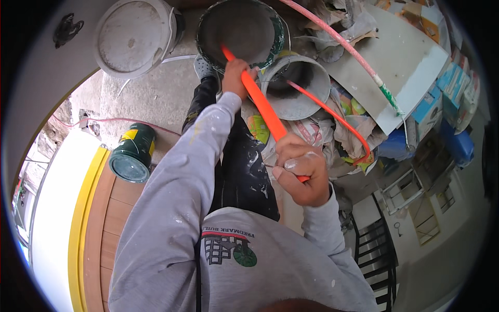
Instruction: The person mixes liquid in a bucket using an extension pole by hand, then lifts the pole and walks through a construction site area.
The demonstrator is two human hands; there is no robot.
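Both my hands are closed around a bright orange pole (264,109) that slants down into a dark green bucket (283,39). Lower on the pole, close to the bucket's rim, is my left hand (236,78). My right hand (302,169) wraps the upper end, nearer my body, with pale smears on its fingers. Inside the bucket is a grey mix (241,28); the pole's lower tip is hidden in or behind it. Beside the bucket on the right stands a grey bucket (312,106) with a red-orange hose (338,115) curving out of it.
A lidded white bucket (132,39) stands at the far left, and a green paint can (133,153) lies nearer. A pink and green pole (358,57) crosses a pale board (400,67) on the right. Plastic bags (312,132), boxes and a blue container (457,143) crowd that side.
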